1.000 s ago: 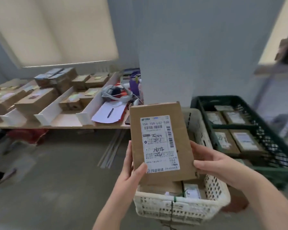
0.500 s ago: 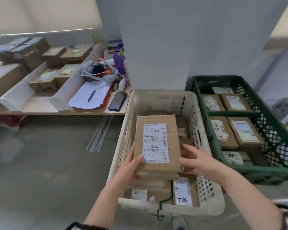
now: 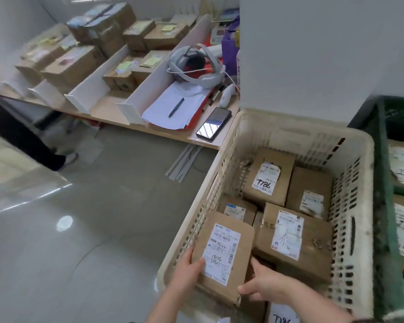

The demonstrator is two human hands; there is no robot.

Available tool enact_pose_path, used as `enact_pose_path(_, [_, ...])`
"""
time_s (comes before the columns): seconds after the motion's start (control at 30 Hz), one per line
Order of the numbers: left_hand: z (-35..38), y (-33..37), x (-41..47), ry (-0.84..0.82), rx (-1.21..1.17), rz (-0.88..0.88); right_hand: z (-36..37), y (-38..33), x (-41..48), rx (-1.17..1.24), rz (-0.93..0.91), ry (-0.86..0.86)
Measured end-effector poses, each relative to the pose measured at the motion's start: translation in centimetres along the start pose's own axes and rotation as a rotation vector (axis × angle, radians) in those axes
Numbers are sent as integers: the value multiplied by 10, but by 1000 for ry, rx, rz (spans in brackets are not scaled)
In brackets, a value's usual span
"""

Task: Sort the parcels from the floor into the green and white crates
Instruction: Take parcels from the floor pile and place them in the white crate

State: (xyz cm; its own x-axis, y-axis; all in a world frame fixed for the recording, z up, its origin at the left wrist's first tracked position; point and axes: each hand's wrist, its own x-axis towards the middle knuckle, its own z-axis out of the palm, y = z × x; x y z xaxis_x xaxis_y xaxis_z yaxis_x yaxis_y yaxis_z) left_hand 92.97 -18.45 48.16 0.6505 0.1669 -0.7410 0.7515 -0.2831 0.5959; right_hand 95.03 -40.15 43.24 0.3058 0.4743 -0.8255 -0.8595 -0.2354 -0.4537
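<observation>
nearest, the left hand [image 3: 184, 271] grips the left edge of a brown parcel [image 3: 223, 252] with the thumb lying on its white label, and the right hand [image 3: 264, 287] pinches the near right corner, fingers tucked along the side. holding it by 2 opposite sides looks like a way to keep the parcel level and label-up while it is steered into the gap. the parcel sits inside the near left corner of the white crate [image 3: 289, 134], close against the perforated wall; whether it already rests on what lies under it i cannot tell. that corner seems chosen because the rest of the crate is taken: a taped parcel [image 3: 294, 238] lies just beside it on the right, and further back is a box marked 7786 [image 3: 268, 178], all labels facing up so they can be read. to the right, touching the white crate, stands the green crate [image 3: 383, 183] with more labelled boxes, only partly in view. beyond, a low worktop [image 3: 112, 113] carries a phone [image 3: 214, 123], a pen [image 3: 175, 107] on loose papers, a headset [image 3: 194, 66] and boxes split by white dividers.
</observation>
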Motion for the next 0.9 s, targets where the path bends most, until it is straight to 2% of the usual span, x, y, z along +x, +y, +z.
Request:
enact_pose_path(0.17, [12,-3,10,165,289,-11,10,12,29,-33,72,1])
enact_pose_path(0.33, [18,-6,20,219,512,-53,18,16,48,-74,68,79])
enact_pose_path(0.47, [19,-7,20,214,715,-29,25,20,56,-102,72,136])
enact_pose_path(0.63, [21,-9,18,196,807,109,28,18,54,-138,82,153])
enact_pose_path(0.77, [22,-7,17,95,914,21,25,15,47,-259,9,211])
enact_pose_path(0.9, [21,0,14,78,876,4,19,0,37,-262,-32,250])
